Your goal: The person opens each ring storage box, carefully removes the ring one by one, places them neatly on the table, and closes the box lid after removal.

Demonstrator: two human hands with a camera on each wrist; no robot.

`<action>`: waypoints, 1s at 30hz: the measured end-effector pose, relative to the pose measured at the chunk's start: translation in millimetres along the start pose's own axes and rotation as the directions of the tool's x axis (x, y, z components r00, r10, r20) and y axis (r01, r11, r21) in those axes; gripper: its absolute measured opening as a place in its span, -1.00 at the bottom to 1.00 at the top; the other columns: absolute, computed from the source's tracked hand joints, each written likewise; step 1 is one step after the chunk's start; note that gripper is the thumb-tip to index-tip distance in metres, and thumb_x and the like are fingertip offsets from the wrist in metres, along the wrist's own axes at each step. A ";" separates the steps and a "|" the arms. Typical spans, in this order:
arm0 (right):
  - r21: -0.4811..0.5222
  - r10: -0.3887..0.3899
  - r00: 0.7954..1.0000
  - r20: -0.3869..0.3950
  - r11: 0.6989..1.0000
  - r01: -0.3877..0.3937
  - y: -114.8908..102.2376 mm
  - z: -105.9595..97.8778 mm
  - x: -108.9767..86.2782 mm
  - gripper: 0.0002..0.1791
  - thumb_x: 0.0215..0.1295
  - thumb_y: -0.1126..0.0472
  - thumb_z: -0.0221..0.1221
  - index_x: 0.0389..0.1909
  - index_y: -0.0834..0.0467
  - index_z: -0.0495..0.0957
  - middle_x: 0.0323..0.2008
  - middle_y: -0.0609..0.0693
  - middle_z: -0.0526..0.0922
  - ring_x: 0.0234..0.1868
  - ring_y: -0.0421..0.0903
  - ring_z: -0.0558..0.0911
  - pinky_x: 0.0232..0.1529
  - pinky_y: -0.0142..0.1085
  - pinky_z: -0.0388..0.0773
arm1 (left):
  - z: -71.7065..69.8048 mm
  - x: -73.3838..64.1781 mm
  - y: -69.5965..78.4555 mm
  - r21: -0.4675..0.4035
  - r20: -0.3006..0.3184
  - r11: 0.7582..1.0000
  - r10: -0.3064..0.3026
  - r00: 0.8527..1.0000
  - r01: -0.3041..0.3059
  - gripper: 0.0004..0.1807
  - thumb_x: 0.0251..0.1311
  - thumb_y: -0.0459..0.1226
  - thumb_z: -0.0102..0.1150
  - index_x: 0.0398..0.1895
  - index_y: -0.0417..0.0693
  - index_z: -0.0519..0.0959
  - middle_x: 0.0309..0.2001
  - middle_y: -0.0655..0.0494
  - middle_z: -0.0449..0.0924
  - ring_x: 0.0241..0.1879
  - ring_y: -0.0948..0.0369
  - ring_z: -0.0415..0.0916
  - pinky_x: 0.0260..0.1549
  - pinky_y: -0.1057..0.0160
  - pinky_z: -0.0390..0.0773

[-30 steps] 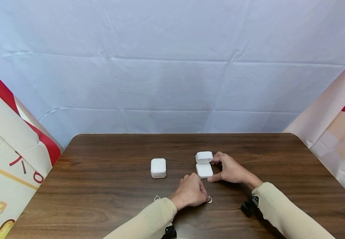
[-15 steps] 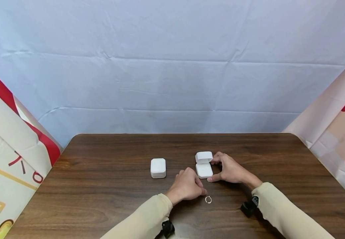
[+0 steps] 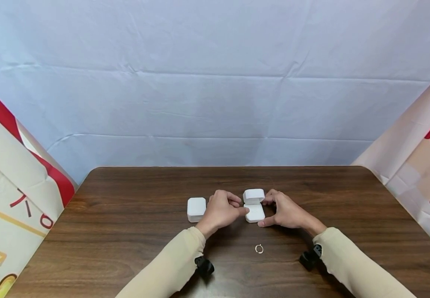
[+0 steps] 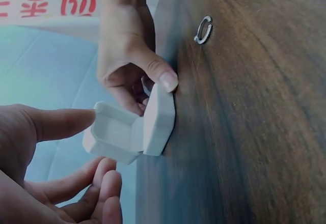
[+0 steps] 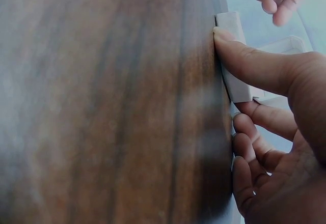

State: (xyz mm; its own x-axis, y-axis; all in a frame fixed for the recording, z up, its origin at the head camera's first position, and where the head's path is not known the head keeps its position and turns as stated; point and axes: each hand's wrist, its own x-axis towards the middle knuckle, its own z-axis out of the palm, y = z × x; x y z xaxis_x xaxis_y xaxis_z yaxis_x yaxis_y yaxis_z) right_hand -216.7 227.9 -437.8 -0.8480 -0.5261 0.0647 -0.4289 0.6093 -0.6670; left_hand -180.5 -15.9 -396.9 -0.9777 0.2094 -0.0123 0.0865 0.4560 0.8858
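Note:
A small white ring box stands with its lid raised on the table. My right hand grips its base, the thumb on the near edge and a finger at the back, as the right wrist view shows. Just left of the box is my left hand, thumb extended and fingers loosely bent, holding nothing visible. In the left wrist view that thumb reaches the lid's rim; whether it touches is unclear. Nearer the front lies an open-ended ring, also seen in the left wrist view with small stones.
Another white box, lid down, sits left of the left hand, partly close behind its wrist. The brown wooden table runs back to a pale cloth. Each wrist carries a black camera.
My left hand has left the ring and moved back to the open box. A second ring seen earlier beside the left sleeve is now hidden in the head view. The right hand stays put.

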 end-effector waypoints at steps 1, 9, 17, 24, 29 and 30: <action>0.001 0.000 1.000 0.000 1.000 0.000 -0.1 0.0 0.0 -0.54 -0.06 0.06 0.61 -0.15 0.13 0.70 -0.18 0.02 0.51 -0.17 -0.01 0.44 -0.14 -0.22 0.38 | -0.2 1.2 -0.3 -0.010 -0.010 1.000 -0.004 1.000 0.004 -0.67 0.08 -0.22 0.51 -0.15 -0.26 0.73 -0.34 0.12 0.68 -0.32 0.24 0.59 -0.26 0.22 0.59; 0.006 0.009 1.000 0.007 1.000 -0.010 -0.9 -0.6 0.0 -0.55 -0.05 0.07 0.61 -0.15 0.12 0.70 -0.16 0.04 0.50 -0.16 0.00 0.43 -0.14 -0.21 0.36 | 2.5 10.7 -3.2 -0.134 -0.024 0.989 -0.071 0.997 0.067 -0.51 0.13 -0.13 0.50 0.01 -0.29 0.66 -0.09 -0.12 0.68 -0.15 0.14 0.60 -0.16 0.14 0.59; 0.007 0.003 1.000 -0.002 1.000 -0.003 -1.1 -0.3 0.2 -0.53 -0.07 0.08 0.62 -0.13 0.14 0.71 -0.18 0.03 0.51 -0.16 0.00 0.44 -0.13 -0.20 0.38 | 9.4 20.3 -1.9 -0.197 0.008 0.969 -0.151 0.988 0.150 -0.38 0.14 -0.09 0.50 0.15 -0.33 0.58 0.04 -0.08 0.64 0.01 0.11 0.60 -0.03 0.16 0.60; 0.017 0.005 1.000 0.002 1.000 -0.005 -0.4 -0.2 0.1 -0.53 -0.05 0.08 0.61 -0.11 0.13 0.71 -0.16 0.03 0.51 -0.14 0.00 0.44 -0.10 -0.16 0.37 | 13.4 30.4 -1.3 -0.214 0.070 0.948 -0.224 0.972 0.234 -0.33 0.15 0.01 0.48 0.14 -0.33 0.57 0.04 -0.04 0.61 0.06 0.09 0.56 0.01 0.12 0.56; 0.005 0.007 1.000 0.002 1.000 -0.007 -0.8 -0.3 0.0 -0.54 -0.06 0.07 0.61 -0.12 0.11 0.71 -0.17 0.01 0.52 -0.15 -0.01 0.45 -0.10 -0.16 0.39 | 15.6 34.5 -1.8 -0.181 0.096 0.946 -0.254 0.962 0.268 -0.34 0.14 0.09 0.45 0.05 -0.29 0.63 0.07 -0.01 0.57 0.09 0.07 0.50 0.08 0.05 0.50; 0.002 0.009 1.000 0.001 1.000 -0.009 -1.0 -0.4 0.1 -0.54 -0.06 0.07 0.61 -0.13 0.10 0.71 -0.17 0.01 0.52 -0.15 -0.01 0.45 -0.10 -0.16 0.40 | 16.1 35.1 -2.0 -0.178 0.101 0.945 -0.260 0.960 0.275 -0.34 0.13 0.10 0.45 0.03 -0.28 0.64 0.07 0.00 0.57 0.09 0.07 0.49 0.09 0.04 0.49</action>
State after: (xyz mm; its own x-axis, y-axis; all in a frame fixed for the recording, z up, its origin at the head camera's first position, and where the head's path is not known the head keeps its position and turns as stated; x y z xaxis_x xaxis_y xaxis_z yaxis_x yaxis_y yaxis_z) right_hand -216.4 227.4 -436.9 -0.8512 -0.5217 0.0580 -0.4212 0.6128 -0.6687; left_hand -212.0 4.5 -406.5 -0.9422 0.1694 -0.2890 -0.2208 0.3348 0.9161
